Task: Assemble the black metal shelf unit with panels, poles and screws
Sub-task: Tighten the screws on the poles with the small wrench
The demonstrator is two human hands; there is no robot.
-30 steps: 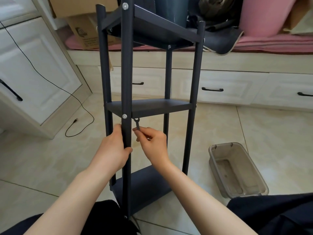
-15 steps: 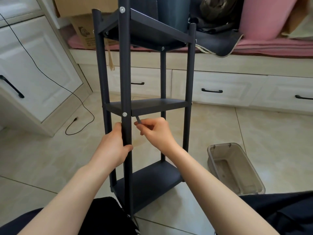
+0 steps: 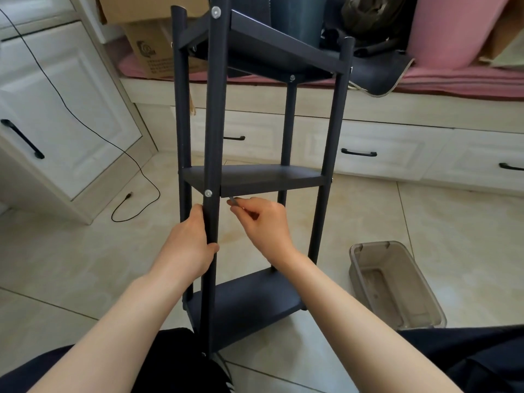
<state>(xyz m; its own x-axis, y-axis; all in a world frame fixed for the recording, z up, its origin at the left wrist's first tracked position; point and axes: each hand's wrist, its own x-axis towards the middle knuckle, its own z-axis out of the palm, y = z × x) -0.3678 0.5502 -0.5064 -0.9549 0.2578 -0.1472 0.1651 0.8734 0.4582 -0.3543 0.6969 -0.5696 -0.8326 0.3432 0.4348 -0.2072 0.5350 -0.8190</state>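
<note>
— Left hand (image 3: 188, 245)?
— Wrapped round the near pole (image 3: 212, 154) of the shelf (image 3: 255, 180), frame centre.
— Right hand (image 3: 265, 225)?
— Pinching a small key (image 3: 234, 200) just under the middle panel (image 3: 272, 178), beside a screw (image 3: 208, 193).

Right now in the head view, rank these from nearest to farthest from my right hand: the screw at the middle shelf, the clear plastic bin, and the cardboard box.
1. Middle-shelf screw, just left of the right hand.
2. Clear plastic bin, on the floor to the right.
3. Cardboard box, on the far-left bench.
</note>
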